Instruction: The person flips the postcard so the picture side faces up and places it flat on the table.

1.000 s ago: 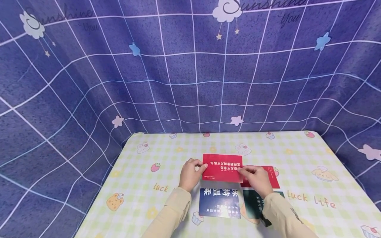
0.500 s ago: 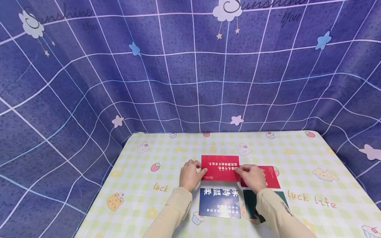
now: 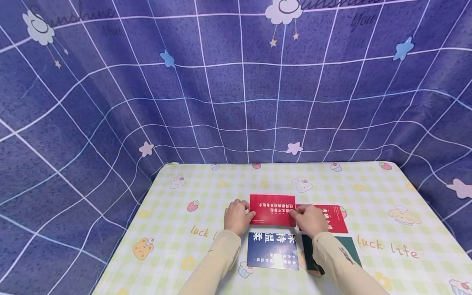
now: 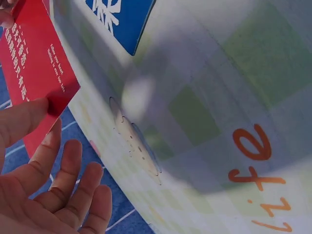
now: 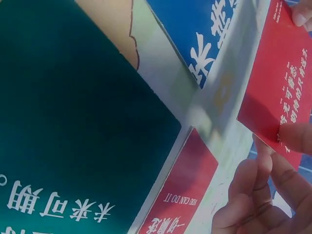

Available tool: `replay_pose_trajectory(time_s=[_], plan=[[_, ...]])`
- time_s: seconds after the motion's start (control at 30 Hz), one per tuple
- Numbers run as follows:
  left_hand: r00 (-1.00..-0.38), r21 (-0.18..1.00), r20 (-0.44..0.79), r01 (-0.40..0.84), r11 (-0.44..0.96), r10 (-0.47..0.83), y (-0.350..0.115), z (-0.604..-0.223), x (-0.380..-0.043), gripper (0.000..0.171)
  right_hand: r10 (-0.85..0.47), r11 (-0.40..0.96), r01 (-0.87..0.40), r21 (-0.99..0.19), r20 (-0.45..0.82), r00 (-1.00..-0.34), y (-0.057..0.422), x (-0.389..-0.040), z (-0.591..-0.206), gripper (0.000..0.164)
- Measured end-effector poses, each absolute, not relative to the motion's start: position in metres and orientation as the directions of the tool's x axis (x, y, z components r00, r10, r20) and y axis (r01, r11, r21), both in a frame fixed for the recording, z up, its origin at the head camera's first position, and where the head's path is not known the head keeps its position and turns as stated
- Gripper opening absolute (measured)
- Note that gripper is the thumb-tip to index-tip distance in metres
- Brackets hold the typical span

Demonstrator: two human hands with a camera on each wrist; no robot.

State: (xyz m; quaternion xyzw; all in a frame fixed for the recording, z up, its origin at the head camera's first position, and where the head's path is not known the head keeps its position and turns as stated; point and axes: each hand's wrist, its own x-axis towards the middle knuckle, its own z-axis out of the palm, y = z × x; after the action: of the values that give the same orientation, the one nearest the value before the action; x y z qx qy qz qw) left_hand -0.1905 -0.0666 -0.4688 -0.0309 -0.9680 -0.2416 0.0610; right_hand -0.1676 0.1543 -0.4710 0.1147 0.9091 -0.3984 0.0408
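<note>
Both hands hold one red card (image 3: 272, 209) with white Chinese characters, close over the table. My left hand (image 3: 237, 217) pinches its left edge between thumb and forefinger; in the left wrist view the other fingers (image 4: 73, 161) fan out below it. My right hand (image 3: 311, 220) pinches the right edge, thumb on the printed face. A blue card (image 3: 273, 250) lies just nearer than the held one. Under the right wrist is a dark green card (image 3: 352, 248), partly covered by the sleeve. A second red card (image 3: 339, 217) lies behind it, partly hidden by the right hand.
The table (image 3: 166, 213) wears a green-and-white checked cloth printed with cartoon animals, strawberries and orange lettering. A purple-blue curtain (image 3: 221, 94) with white grid lines hangs behind the table and along its sides.
The held red card has come slightly left and lower toward the table, above the blue card's far edge. My right hand has moved left with it, showing more of the other red card.
</note>
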Motion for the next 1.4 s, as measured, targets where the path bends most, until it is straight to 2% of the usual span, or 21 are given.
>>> replay_pose_trajectory(time_s=[0.3, 0.83, 1.4], plan=[[-0.994, 0.451, 0.107, 0.075, 0.889, 0.03, -0.066, -0.48, -0.194, 0.018, 0.176, 0.705, 0.243, -0.666, -0.168, -0.97, 0.152, -0.173, -0.48, 0.032], [-0.996, 0.398, 0.081, 0.054, 0.916, 0.023, -0.062, -0.49, -0.193, 0.019, 0.153, 0.796, 0.22, -0.564, -0.165, -0.974, 0.149, -0.175, -0.483, 0.034], [-0.988, 0.213, 0.146, 0.078, 0.974, 0.048, -0.054, -0.487, -0.19, 0.024, 0.148, 0.871, 0.185, -0.454, -0.116, -0.982, 0.143, -0.176, -0.484, 0.032]])
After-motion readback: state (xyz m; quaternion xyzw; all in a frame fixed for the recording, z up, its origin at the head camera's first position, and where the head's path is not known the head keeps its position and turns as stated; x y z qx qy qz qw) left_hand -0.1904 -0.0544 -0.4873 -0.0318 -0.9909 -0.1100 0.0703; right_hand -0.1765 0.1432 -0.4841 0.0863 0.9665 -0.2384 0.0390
